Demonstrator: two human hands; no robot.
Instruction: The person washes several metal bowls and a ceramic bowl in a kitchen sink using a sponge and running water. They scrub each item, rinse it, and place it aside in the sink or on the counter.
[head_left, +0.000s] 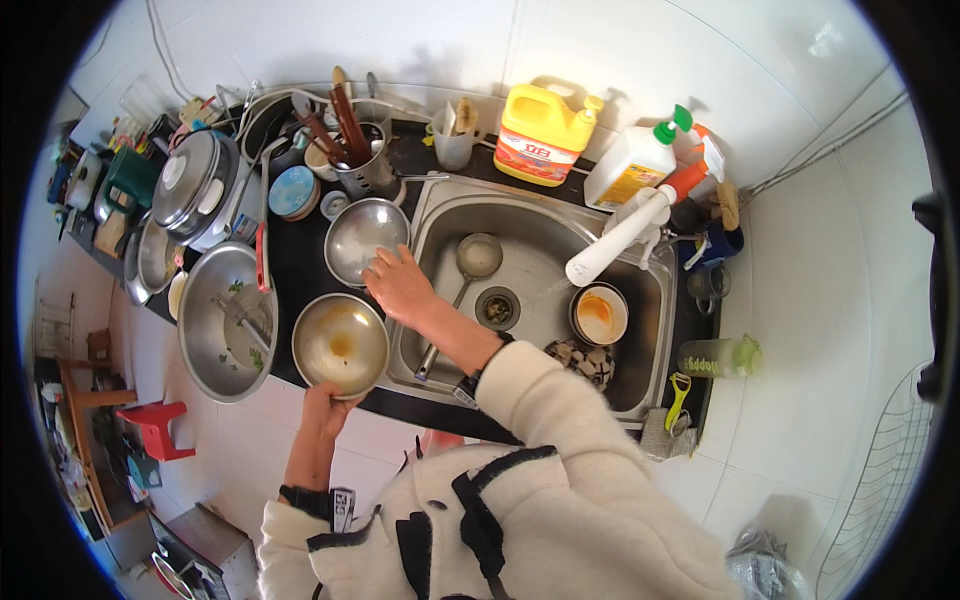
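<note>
My left hand (328, 405) grips the near rim of a stainless steel bowl (341, 341) with an orange-brown stain inside. This bowl is at the counter's front edge, left of the sink. Behind it is a second, shiny metal bowl (364, 232). My right hand (401, 285) reaches across the sink's left side, fingers over that bowl's right rim; whether they grip it is hidden. In the steel sink (442, 210) lie a metal ladle (478, 256), a stack of bowls, the top one with orange residue (600, 315), and a patterned dish (581, 361) partly hidden by my sleeve.
Water runs from a white faucet (619, 240) over the sink. Behind stand a yellow detergent jug (541, 139) and a white pump bottle (630, 169). A large steel basin (225, 322) with leaf scraps overhangs the counter at left, near a steel utensil holder (367, 176). A green peeler (677, 401) lies right.
</note>
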